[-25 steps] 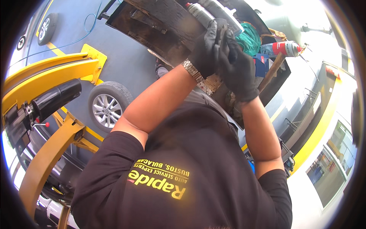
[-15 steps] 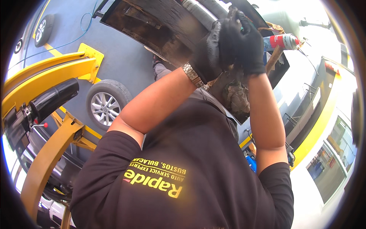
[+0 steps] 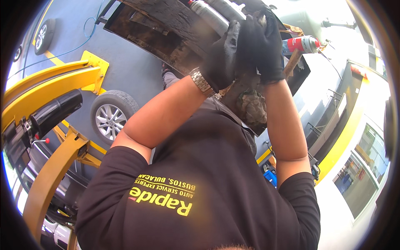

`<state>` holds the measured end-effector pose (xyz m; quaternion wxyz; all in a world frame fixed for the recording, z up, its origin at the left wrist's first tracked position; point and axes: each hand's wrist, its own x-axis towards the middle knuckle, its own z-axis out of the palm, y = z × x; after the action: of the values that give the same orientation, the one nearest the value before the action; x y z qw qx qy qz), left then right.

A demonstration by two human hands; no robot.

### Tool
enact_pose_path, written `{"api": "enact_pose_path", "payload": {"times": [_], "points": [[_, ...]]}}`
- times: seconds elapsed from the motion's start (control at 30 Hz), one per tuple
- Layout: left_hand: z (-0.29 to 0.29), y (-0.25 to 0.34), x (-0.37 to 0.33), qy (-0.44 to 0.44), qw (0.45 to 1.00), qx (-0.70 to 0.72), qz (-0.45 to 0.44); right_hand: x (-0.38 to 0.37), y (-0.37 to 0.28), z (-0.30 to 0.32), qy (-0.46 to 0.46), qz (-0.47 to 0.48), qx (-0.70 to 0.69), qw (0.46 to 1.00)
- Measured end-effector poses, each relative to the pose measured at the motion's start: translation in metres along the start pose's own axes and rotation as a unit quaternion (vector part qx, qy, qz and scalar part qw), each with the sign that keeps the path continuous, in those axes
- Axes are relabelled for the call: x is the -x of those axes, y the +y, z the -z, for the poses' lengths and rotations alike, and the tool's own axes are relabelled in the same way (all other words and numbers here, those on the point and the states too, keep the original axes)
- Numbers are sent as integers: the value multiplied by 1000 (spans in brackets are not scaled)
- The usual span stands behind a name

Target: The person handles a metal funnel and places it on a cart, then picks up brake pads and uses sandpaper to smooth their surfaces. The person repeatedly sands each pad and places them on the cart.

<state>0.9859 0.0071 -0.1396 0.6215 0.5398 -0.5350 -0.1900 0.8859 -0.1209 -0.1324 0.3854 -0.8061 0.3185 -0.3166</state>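
- Head view: gloved left hand [image 3: 223, 58] and right hand [image 3: 270, 50] are together over the dark tray [image 3: 125, 27], fingers curled; can't tell if they pinch anything, the space between is hidden.
- Nearest things: two grey spray cans [image 3: 208, 17] lying at the tray, just beyond the left hand; contact unclear.
- Cans likely light, stiff, slick if oily; grip mid-body.
- Red-labelled can [image 3: 303, 44] sits right of the right hand, near a wooden handle [image 3: 293, 62]; same hold should do.

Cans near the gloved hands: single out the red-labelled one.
The can right of the right hand, by the wooden handle; its red label sets it apart from the two grey cans beyond the left hand.
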Motion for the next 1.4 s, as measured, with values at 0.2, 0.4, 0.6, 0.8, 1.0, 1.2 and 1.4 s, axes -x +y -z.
{"api": "enact_pose_path", "payload": {"times": [0.2, 0.4, 0.6, 0.8, 1.0, 1.2, 1.4], "points": [[-4, -22, 0, -50, 970, -233, -45, 4, -27, -4, 2, 223, 301, 927], [4, -14, -19, -21, 991, -81, -103, -11, 26, 16, 4, 371, 650, 663], [8, 4, -20, -56, 993, -96, 32, -6, -60, 7, 46, -192, -8, 980], [-4, -4, -11, 6, 994, -101, -39, -9, -60, 19, 43, -39, 178, 982], [-2, -4, -22, -33, 991, -122, -46, 8, -33, 3, 73, -67, 87, 991], [-5, -5, -30, -20, 986, -148, -69, -8, -54, 2, 163, -121, -27, 979], [-9, -3, -11, -61, 988, -138, 19, -5, 33, 19, 8, 230, 508, 830]]}}
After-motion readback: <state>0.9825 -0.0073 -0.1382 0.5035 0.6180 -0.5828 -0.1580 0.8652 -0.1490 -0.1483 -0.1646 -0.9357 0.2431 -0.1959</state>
